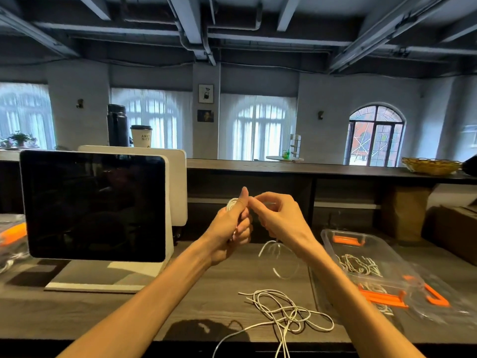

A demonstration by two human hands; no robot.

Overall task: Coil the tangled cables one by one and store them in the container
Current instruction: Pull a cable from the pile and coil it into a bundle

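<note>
Both hands are raised above the wooden table [108, 311]. My left hand [232, 228] grips a small coil of white cable [230, 203], thumb up along it. Close beside it, my right hand [277, 215] pinches the same cable near the left thumb; a loose, blurred loop of that cable [277, 257] hangs below my right wrist. Another tangled white cable [286, 310] lies on the table near the front edge, its ends running off the edge. At the right stands a clear plastic container [333, 237] with orange clips, holding several white cables [358, 266].
A dark-screened monitor [93, 205] on a white stand fills the left of the table. The container's clear lid [438, 298] with orange latches lies at the far right. A cardboard box [454, 228] stands behind it. A raised shelf carries a bottle, a cup and a wicker basket [431, 165].
</note>
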